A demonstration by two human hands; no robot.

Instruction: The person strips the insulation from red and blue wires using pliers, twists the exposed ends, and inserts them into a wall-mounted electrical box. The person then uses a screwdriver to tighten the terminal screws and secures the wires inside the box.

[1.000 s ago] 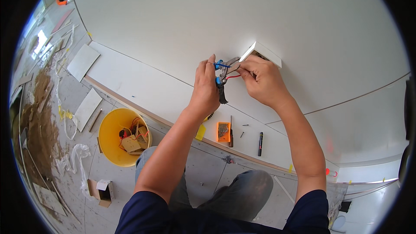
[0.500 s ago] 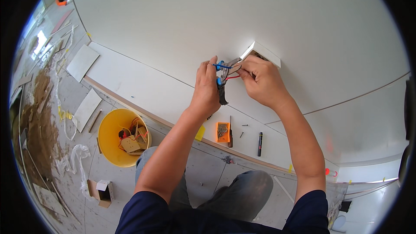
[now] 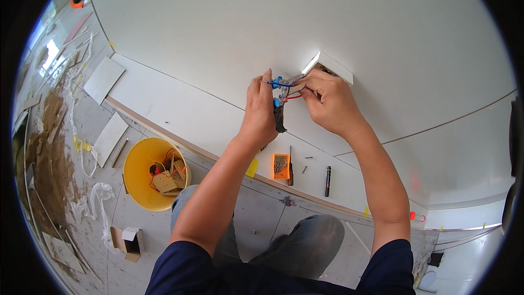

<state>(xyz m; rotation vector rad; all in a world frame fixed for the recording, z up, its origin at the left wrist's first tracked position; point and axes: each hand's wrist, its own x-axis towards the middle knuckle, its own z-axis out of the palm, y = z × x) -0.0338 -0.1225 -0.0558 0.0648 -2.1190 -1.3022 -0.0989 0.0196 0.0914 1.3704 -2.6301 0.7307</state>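
My left hand [image 3: 260,106] is closed round blue-and-black handled pliers [image 3: 284,92], whose metal jaws point right toward the other hand. A blue wire [image 3: 280,83] runs across the tool, its bare end near my left fingers. Below it, a red wire [image 3: 293,97] shows beside the jaws. My right hand [image 3: 331,98] is pinched at the jaw tips and wires; exactly what lies between its fingertips is partly hidden. Just behind that hand, a white box [image 3: 337,69] stands out from the white panel, with its opening mostly covered by my fingers.
On the ledge [image 3: 180,97] lie an orange tray of screws [image 3: 281,166], a screwdriver [image 3: 290,175], loose screws [image 3: 305,169] and a black pen-like tool [image 3: 328,181]. A yellow bucket [image 3: 132,172] holding scraps stands at lower left, near a small open carton [image 3: 131,242]. Offcuts [image 3: 111,137] litter the floor.
Both hands stay almost in place. The pliers' jaws have shifted slightly near my right fingertips, and the blue wire's bare end shows more clearly by my left fingers.
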